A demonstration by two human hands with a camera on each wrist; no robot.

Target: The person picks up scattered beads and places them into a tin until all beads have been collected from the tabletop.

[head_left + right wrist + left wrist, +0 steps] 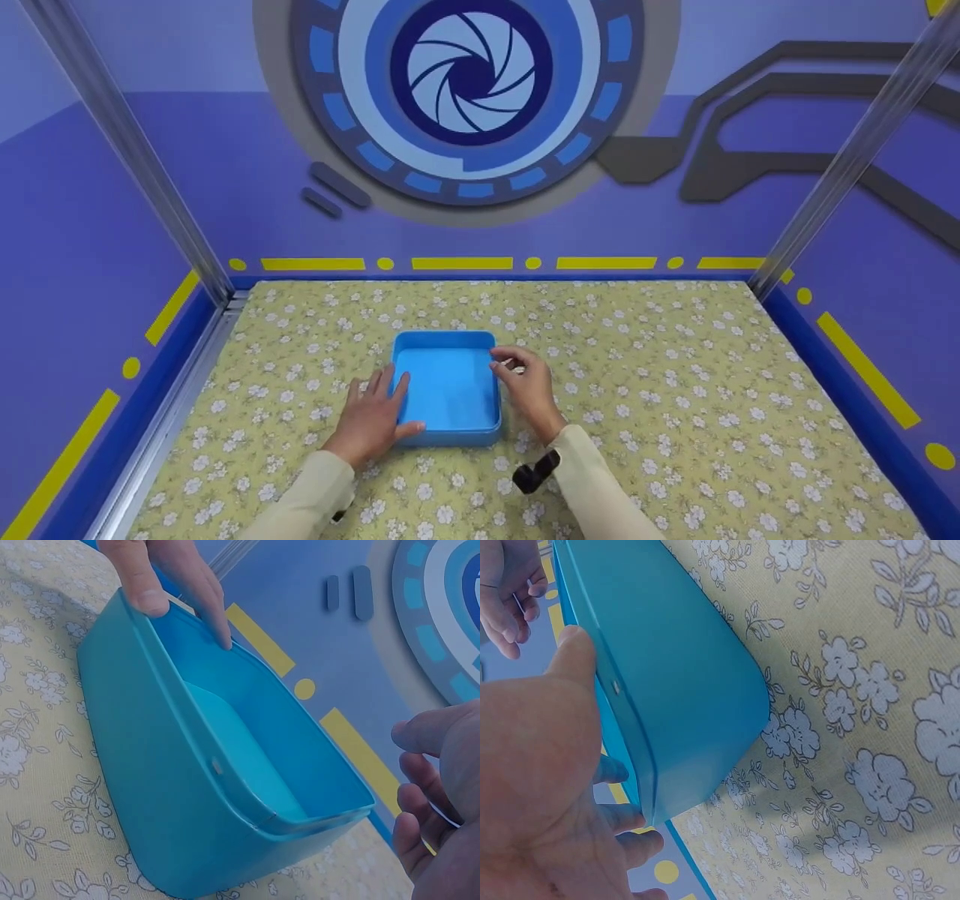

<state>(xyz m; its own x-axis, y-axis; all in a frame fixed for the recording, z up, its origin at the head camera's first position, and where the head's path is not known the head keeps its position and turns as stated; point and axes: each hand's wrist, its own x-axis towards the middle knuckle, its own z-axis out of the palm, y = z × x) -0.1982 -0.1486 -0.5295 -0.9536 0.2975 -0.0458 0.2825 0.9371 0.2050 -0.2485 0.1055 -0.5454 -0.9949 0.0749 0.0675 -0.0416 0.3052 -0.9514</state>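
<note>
A blue open-topped square box (448, 386) rests on the flowered cloth, and its inside floor is bare. My left hand (371, 416) lies over its left rim near the front corner. The thumb (574, 652) is at the front rim, and the other fingers are spread along the left side. At the right rim, my right hand (529, 382) hovers with loosely bent fingers. The right wrist view shows the fingers (424, 731) apart from the box wall, with no held thing visible.
A yellow cloth (660, 390) with white flowers covers the table. Blue-purple panels (202, 195) stand at the back and sides, with metal posts (135, 150) at the corners. A black strap-like item (536, 472) is at the right wrist.
</note>
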